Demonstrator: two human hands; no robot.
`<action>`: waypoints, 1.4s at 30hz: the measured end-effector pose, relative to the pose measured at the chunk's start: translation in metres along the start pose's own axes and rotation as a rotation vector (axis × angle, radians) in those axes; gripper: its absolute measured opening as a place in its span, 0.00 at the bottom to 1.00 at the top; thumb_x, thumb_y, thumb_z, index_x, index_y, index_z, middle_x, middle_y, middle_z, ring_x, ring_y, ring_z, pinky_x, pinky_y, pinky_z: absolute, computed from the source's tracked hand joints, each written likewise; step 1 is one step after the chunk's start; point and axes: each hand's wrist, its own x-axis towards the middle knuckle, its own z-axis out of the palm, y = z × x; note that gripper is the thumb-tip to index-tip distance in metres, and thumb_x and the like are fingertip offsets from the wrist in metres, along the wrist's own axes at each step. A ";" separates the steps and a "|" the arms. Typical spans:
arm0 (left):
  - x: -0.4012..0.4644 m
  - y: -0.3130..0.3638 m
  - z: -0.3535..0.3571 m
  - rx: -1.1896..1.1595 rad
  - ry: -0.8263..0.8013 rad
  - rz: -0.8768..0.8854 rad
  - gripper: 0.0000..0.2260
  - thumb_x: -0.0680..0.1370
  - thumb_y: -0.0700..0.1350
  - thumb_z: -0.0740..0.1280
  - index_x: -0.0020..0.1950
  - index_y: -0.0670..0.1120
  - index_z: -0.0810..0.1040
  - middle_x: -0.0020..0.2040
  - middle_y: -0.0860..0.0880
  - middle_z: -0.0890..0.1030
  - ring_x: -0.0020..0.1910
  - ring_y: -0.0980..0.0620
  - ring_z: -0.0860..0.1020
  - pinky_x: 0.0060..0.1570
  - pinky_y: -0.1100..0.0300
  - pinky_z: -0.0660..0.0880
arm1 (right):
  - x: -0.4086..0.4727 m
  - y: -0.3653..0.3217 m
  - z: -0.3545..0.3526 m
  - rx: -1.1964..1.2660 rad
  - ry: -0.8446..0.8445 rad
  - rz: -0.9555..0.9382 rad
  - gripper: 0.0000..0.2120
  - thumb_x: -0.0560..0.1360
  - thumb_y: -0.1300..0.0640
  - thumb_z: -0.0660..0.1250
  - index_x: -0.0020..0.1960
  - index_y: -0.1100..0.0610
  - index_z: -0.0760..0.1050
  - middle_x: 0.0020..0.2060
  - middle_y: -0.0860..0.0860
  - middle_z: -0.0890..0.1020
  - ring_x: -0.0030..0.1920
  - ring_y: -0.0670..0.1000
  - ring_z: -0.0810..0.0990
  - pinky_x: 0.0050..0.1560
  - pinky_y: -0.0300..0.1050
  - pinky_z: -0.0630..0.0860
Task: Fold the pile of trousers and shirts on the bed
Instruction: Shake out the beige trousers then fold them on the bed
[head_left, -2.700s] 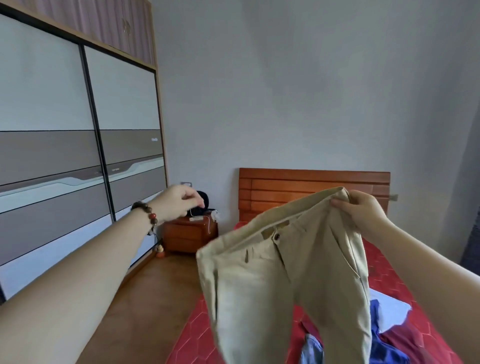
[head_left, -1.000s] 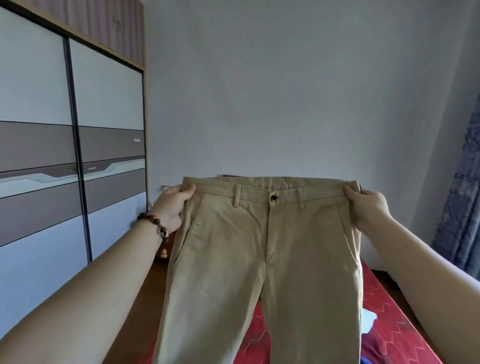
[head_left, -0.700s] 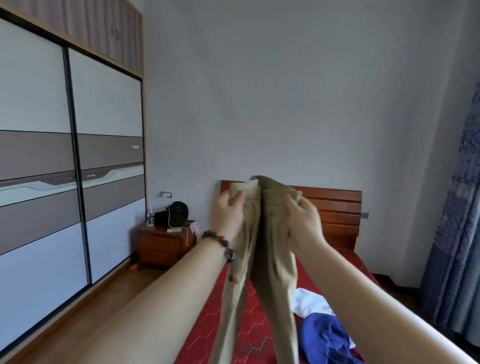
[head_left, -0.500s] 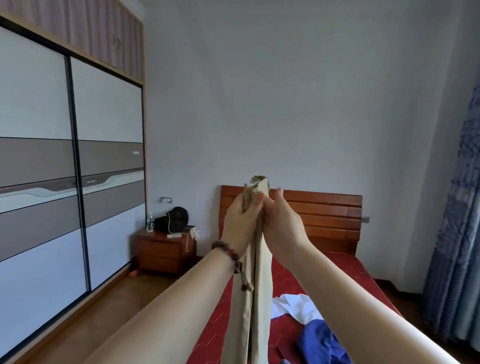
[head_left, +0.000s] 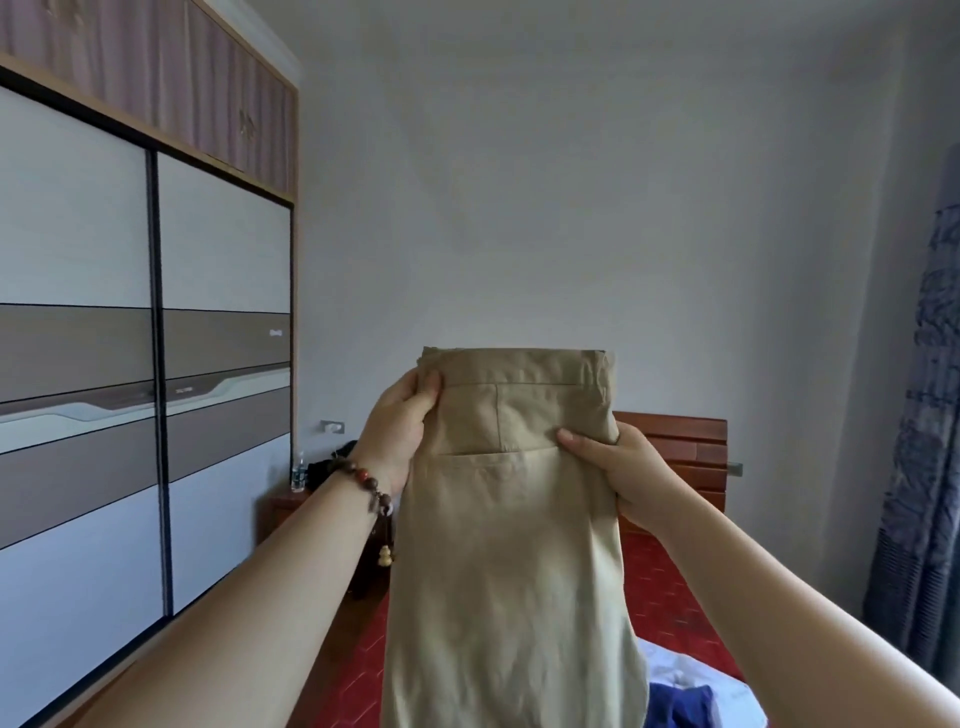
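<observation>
I hold the khaki trousers (head_left: 511, 525) up in front of me, folded lengthwise leg on leg, hanging above the near end of the red bed (head_left: 670, 587). My left hand (head_left: 397, 426) pinches the waistband's left edge; my right hand (head_left: 621, 470) grips the right edge lower, thumb across the back pocket. A blue garment (head_left: 680, 706) lies on the bed at right.
</observation>
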 end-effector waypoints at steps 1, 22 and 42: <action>-0.002 -0.003 -0.005 0.050 -0.015 -0.032 0.13 0.77 0.53 0.66 0.57 0.48 0.80 0.53 0.45 0.84 0.53 0.46 0.82 0.51 0.51 0.78 | 0.002 0.004 0.003 -0.014 0.071 -0.053 0.18 0.65 0.55 0.78 0.53 0.61 0.81 0.51 0.59 0.84 0.50 0.57 0.84 0.49 0.51 0.81; -0.016 0.055 0.031 0.062 0.105 0.008 0.21 0.64 0.43 0.78 0.55 0.38 0.82 0.52 0.39 0.84 0.51 0.40 0.83 0.50 0.45 0.79 | -0.048 0.047 -0.035 -0.288 -0.080 -0.004 0.20 0.61 0.50 0.80 0.50 0.56 0.82 0.46 0.52 0.86 0.49 0.52 0.85 0.50 0.47 0.81; -0.180 0.170 -0.144 -0.064 0.153 0.024 0.08 0.71 0.41 0.76 0.48 0.42 0.83 0.47 0.42 0.85 0.47 0.44 0.84 0.40 0.54 0.81 | -0.231 0.003 0.147 -0.541 -0.472 0.352 0.18 0.70 0.55 0.76 0.58 0.58 0.79 0.55 0.61 0.82 0.56 0.64 0.81 0.57 0.61 0.78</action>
